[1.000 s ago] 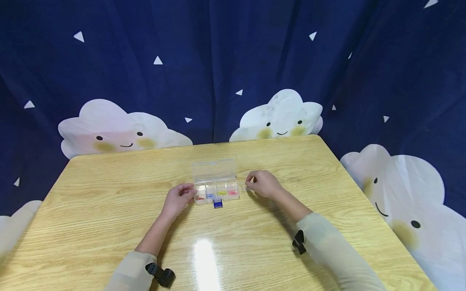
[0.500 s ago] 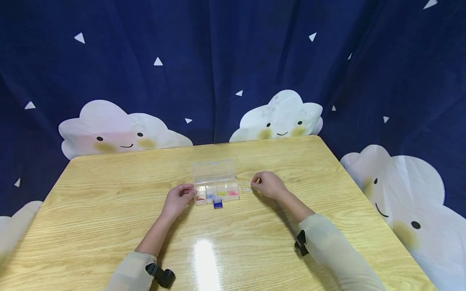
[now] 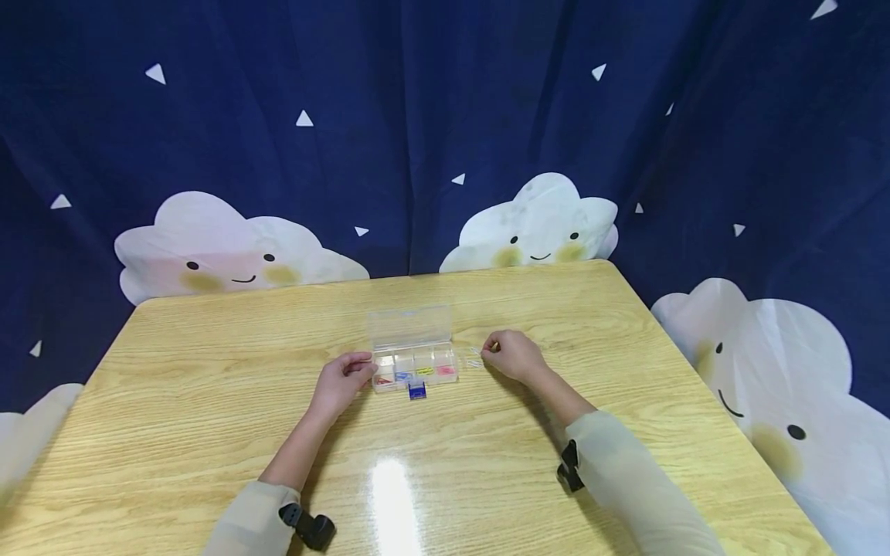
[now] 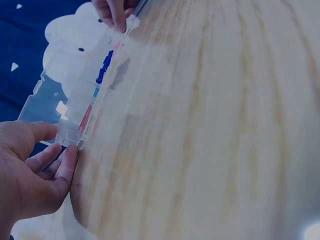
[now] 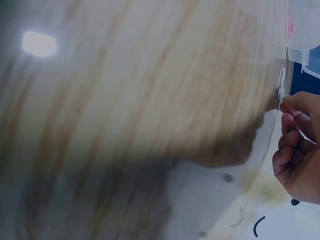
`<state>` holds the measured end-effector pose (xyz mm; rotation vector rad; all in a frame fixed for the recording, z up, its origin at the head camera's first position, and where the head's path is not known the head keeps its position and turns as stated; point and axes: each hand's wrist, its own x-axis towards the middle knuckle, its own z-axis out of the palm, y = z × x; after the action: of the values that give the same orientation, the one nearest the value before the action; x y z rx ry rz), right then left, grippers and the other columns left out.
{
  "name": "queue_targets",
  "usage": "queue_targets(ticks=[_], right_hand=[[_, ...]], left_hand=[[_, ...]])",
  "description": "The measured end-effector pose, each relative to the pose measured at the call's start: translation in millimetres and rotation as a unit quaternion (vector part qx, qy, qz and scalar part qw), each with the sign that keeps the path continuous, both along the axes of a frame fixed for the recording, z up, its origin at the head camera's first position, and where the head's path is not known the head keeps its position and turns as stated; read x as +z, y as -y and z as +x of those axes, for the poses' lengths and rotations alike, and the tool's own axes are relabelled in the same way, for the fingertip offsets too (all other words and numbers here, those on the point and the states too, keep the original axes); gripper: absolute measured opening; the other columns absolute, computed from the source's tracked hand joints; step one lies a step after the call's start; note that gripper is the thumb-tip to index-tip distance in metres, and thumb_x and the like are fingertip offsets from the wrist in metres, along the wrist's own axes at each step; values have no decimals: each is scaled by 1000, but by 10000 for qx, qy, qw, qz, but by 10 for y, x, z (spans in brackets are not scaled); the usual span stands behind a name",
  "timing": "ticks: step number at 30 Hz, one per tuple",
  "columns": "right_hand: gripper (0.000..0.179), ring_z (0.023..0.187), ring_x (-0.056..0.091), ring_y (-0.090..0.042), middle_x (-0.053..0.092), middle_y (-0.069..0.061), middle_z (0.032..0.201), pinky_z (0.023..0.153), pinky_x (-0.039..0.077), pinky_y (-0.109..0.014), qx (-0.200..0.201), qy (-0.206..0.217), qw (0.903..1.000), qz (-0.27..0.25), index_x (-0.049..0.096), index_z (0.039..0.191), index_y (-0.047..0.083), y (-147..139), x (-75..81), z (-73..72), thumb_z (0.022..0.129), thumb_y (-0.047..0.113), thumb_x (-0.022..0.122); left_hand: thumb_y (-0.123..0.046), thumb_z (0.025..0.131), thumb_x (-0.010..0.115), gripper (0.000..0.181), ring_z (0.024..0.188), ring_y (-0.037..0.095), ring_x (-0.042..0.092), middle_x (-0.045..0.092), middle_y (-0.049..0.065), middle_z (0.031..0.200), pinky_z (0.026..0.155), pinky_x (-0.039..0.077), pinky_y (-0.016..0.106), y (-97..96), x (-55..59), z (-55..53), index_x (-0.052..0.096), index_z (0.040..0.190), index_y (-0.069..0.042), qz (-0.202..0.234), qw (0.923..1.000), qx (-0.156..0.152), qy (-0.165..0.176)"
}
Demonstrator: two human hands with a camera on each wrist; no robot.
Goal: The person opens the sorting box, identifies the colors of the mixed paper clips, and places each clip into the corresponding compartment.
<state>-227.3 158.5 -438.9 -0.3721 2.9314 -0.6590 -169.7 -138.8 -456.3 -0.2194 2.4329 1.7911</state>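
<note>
A clear plastic compartment box (image 3: pixel 415 369) with its lid (image 3: pixel 410 327) raised stands on the table. Red, blue, yellow and pink paper clips lie in separate compartments. My left hand (image 3: pixel 341 380) holds the box's left end; in the left wrist view, thumb and fingertips (image 4: pixel 70 152) meet its corner. To the right of the box, white paper clips (image 3: pixel 473 363) lie on the tabletop. My right hand (image 3: pixel 514 355) has thumb and index finger pinched together at a white paper clip (image 5: pixel 282 80), its remaining fingers curled.
A blue latch (image 3: pixel 416 391) hangs off the front of the box. The wooden table (image 3: pixel 208 432) reaches back to a dark blue curtain (image 3: pixel 410 139) printed with clouds. Both wrists carry a small black camera (image 3: pixel 316 530).
My right hand has shifted slightly right, away from the box, and the white paper clips beside it now show. My left hand and the box stay put.
</note>
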Motion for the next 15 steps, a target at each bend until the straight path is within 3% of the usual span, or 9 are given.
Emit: queue_targets(ticks=[15], right_hand=[[14, 60, 52, -9, 63, 4, 73, 51, 41, -23, -96, -68, 9999, -2, 64, 79, 18, 10, -46, -7, 81, 31, 60]], left_hand=[[-18, 85, 59, 35, 80, 14, 59, 60, 15, 103, 70, 52, 25, -12, 2, 5, 54, 116, -3, -7, 10000, -10, 23]])
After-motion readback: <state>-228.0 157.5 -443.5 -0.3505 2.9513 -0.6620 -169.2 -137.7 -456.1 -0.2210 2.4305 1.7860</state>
